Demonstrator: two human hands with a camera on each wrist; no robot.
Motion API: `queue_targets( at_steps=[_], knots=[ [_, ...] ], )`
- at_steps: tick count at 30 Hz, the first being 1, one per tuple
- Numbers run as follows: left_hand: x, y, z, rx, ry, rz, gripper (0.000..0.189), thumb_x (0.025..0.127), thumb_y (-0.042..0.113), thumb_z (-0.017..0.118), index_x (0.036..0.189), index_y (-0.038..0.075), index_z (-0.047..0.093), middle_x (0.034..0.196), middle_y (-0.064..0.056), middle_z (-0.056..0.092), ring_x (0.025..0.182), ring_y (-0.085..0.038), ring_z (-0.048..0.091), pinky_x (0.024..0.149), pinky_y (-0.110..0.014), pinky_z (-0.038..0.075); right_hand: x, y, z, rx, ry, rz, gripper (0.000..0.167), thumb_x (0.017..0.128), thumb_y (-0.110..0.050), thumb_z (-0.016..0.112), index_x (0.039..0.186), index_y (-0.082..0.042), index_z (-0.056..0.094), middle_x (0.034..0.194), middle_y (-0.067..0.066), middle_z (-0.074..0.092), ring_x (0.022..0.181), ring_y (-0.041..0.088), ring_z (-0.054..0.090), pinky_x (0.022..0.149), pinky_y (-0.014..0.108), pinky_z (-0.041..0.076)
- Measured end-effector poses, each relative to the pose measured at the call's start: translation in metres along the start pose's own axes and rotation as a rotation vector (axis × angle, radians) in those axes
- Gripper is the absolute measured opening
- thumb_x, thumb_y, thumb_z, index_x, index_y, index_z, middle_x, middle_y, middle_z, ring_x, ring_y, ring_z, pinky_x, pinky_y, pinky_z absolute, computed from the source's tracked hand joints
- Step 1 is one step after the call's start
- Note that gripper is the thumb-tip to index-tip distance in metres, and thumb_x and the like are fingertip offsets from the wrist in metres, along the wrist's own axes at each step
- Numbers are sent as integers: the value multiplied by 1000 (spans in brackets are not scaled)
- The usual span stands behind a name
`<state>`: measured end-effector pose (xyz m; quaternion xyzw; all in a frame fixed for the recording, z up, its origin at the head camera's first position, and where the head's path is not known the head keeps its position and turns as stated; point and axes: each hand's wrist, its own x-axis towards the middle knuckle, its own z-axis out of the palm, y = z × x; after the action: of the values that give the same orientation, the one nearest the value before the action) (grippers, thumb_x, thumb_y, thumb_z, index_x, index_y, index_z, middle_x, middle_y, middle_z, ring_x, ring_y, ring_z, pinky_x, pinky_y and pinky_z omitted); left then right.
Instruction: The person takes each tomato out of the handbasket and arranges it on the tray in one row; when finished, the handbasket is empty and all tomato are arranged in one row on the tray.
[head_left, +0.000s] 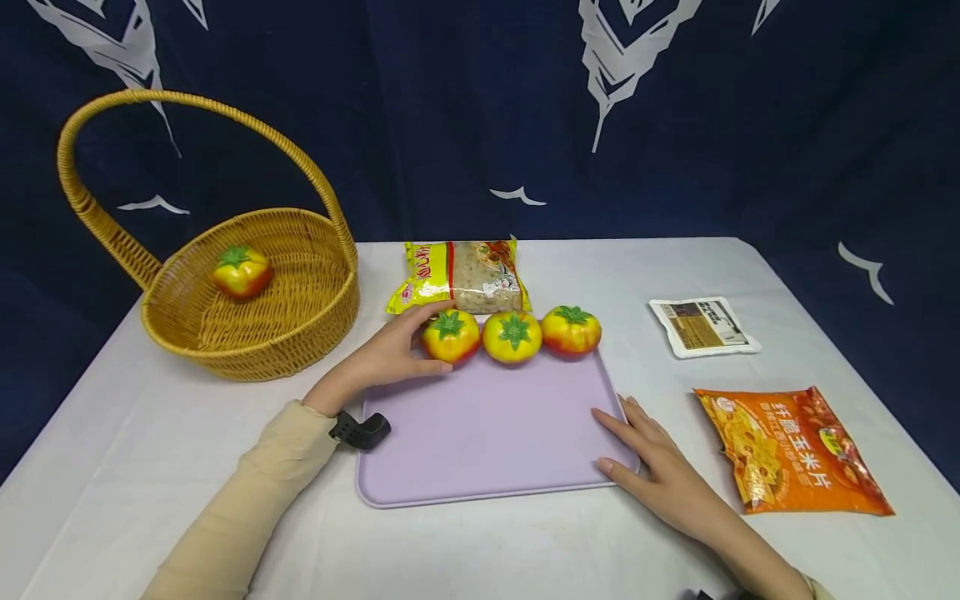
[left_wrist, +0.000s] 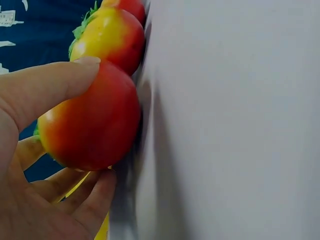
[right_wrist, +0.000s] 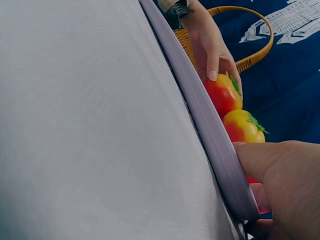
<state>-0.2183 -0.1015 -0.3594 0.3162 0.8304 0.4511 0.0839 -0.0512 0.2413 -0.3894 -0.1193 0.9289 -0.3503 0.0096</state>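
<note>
My left hand point(head_left: 392, 350) holds the leftmost of three red-and-yellow toy tomatoes with green leaf tops. In the left wrist view, the thumb lies over this tomato point(left_wrist: 95, 120) and the other fingers reach round its far side. Beside it, along the back of a lilac tray point(head_left: 495, 433), sit the middle tomato point(head_left: 512, 338) and the right tomato point(head_left: 572, 332). At the tray's right edge rests my right hand point(head_left: 660, 467), fingers fairly straight, the thumb touching the tray near its front right corner. Part of that hand is cut off in the right wrist view.
A wicker basket point(head_left: 315, 333) with a tall handle stands at the left, one more tomato point(head_left: 242, 272) inside. Behind the tray lies a yellow noodle packet point(head_left: 465, 279). To the right are a small white-edged packet point(head_left: 705, 327) and an orange snack bag point(head_left: 798, 454).
</note>
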Motion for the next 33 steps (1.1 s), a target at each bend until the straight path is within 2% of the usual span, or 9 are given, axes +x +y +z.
queue_targets(
  at_steps=[6,10,13,17,20,22,24,27,33],
  knots=[
    [-8,10,-14,4,-1,8,80,77,9,78,142,4,34,140,-17,36,120,-30,43,96,-40,40,-5,1,0,13,16,6,53,89,-32,64,139,-21,47,150,23,17,136,41,10,96,69,15],
    [-20,30,-42,-13,14,51,68,82,8,73,140,3,39,140,-16,38,123,-33,42,99,-44,37,-7,2,1,11,35,-9,53,89,-30,65,138,-20,48,149,24,18,136,41,11,95,69,15],
    [-34,44,-74,-78,127,83,55,86,8,68,136,4,45,137,-11,44,122,-28,43,98,-36,39,-5,2,2,10,32,-18,53,89,-30,65,138,-20,48,149,25,18,136,41,11,96,69,15],
    [-53,51,-119,-216,399,125,42,89,6,63,130,5,53,130,-10,50,120,-23,45,94,-24,40,-1,1,1,7,18,-20,54,89,-31,65,139,-20,47,149,25,17,136,41,11,96,69,15],
    [-63,46,-150,-404,555,178,37,90,1,60,126,1,54,128,-15,50,120,-25,44,95,-23,39,-1,0,0,7,16,-16,54,89,-31,64,139,-19,47,149,25,17,135,42,11,96,69,15],
    [-67,38,-169,-548,616,192,37,90,-1,59,126,-2,53,127,-16,50,121,-25,44,97,-25,38,-1,-1,0,7,16,-12,54,89,-31,65,138,-19,48,149,25,17,135,42,11,96,69,15],
    [-71,29,-184,-670,656,157,39,90,0,60,127,-1,52,127,-15,50,122,-25,43,95,-25,39,-1,-1,0,5,19,-10,54,89,-32,65,138,-19,48,149,25,17,135,42,11,96,69,15],
    [-75,13,-201,-781,712,40,42,88,4,63,129,3,52,129,-9,49,123,-19,43,93,-23,40,-1,-2,0,4,22,-7,54,89,-32,65,138,-20,48,149,25,18,135,42,11,96,69,15],
    [-79,-19,-215,-934,788,-113,43,89,8,64,129,11,51,135,-2,42,120,-9,43,103,-23,27,-2,-3,1,-1,21,-2,54,89,-33,65,139,-20,48,149,24,18,136,41,11,96,69,15]
  ],
)
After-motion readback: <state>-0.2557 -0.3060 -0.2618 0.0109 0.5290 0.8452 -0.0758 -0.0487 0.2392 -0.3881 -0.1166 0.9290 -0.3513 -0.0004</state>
